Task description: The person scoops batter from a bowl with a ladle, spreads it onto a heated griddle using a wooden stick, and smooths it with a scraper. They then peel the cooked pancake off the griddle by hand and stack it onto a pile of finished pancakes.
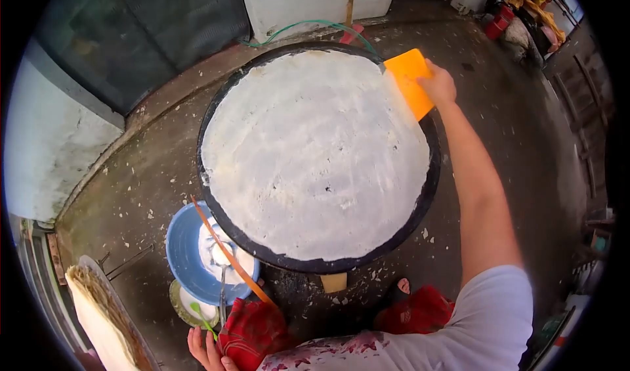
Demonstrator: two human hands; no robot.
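Observation:
A thin white layer of batter (315, 154) covers most of a large round black griddle (430, 190). At the griddle's upper right edge, my right hand (438, 83) grips an orange scraper (408, 82), whose left side touches the white layer. My left hand (207, 352) is low in the view beside the red cloth over my knee; its fingers show in part, slightly apart, with nothing visible in them. Just above it are a green spoon (205, 320) in a small bowl (178, 302) and a blue basin (184, 243) holding white batter and a ladle (223, 285).
A thin brown stick (230, 256) lies across the basin. A stack of thin flat sheets (98, 315) stands at the lower left. Behind the griddle runs a green hose (295, 25) near a white wall (315, 0). Bags and a red container (500, 20) are at the upper right.

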